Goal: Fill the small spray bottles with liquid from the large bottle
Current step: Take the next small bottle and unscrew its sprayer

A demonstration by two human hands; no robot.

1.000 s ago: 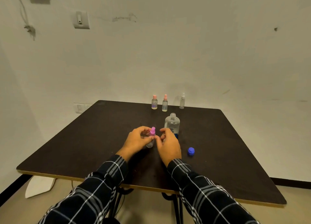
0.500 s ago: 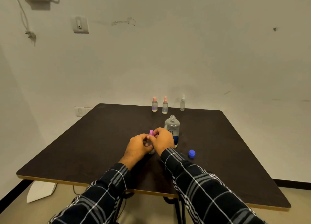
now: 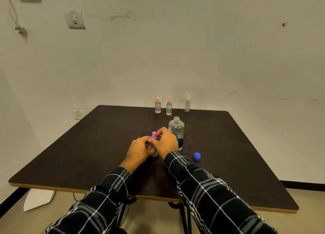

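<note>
A small spray bottle with a pink top (image 3: 154, 135) stands at the middle of the dark table (image 3: 91, 145). My left hand (image 3: 139, 150) grips its body, which is mostly hidden. My right hand (image 3: 166, 142) pinches the pink top from the right. Just behind my right hand stands the large clear bottle (image 3: 176, 128), uncapped, with a blue and white label. Its blue cap (image 3: 197, 156) lies on the table to the right. Three more small spray bottles stand in a row at the far edge: two pink-topped (image 3: 158, 105) (image 3: 169, 106) and one clear-topped (image 3: 187, 104).
The table's near edge (image 3: 140, 196) is close to my body, with metal legs below. A white wall with a switch (image 3: 76, 19) rises right behind the table. A white object (image 3: 38, 199) lies on the floor at the lower left.
My right hand has closed over the pink top from the right and turned, its wrist rolling up over the bottle. My left hand stays on the bottle's body.
</note>
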